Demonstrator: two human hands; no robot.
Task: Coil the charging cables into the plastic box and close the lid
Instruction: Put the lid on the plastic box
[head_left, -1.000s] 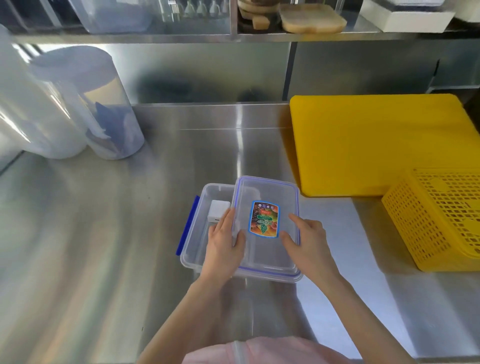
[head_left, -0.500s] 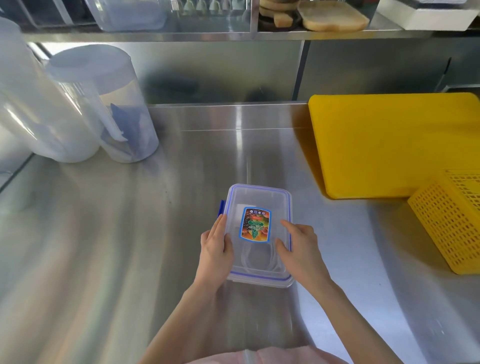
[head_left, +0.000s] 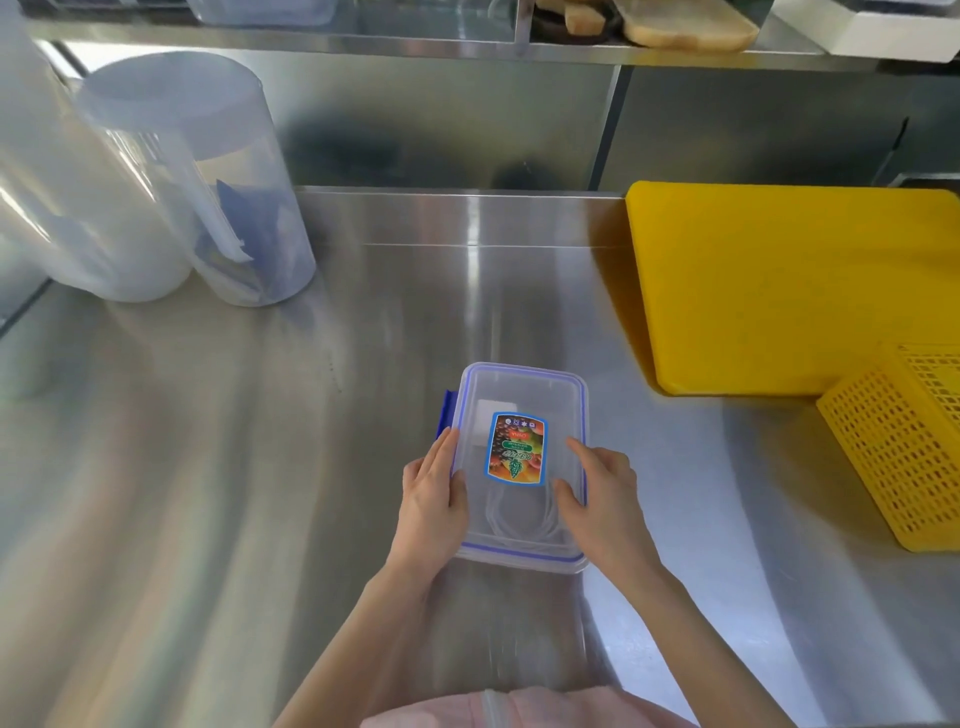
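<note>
A clear plastic box (head_left: 519, 558) with blue trim stands on the steel counter, its clear lid (head_left: 524, 395) with a colourful sticker lying squarely on top. Through the lid I see a coiled white cable (head_left: 519, 519) and a white charger block (head_left: 493, 415). A blue clasp (head_left: 447, 413) sticks out at the box's left side. My left hand (head_left: 434, 499) presses on the lid's left edge, thumb on top. My right hand (head_left: 597, 493) presses on the lid's right edge, fingers spread over it.
A yellow cutting board (head_left: 779, 280) lies at the back right, with a yellow perforated basket (head_left: 904, 441) in front of it. Two tall clear cylinders (head_left: 208, 176) stand at the back left. A steel shelf (head_left: 467, 44) runs above the counter.
The lid, offset to the right over the open box a second ago, now sits aligned on the box. Both hands have shifted with it and rest on its side edges.
</note>
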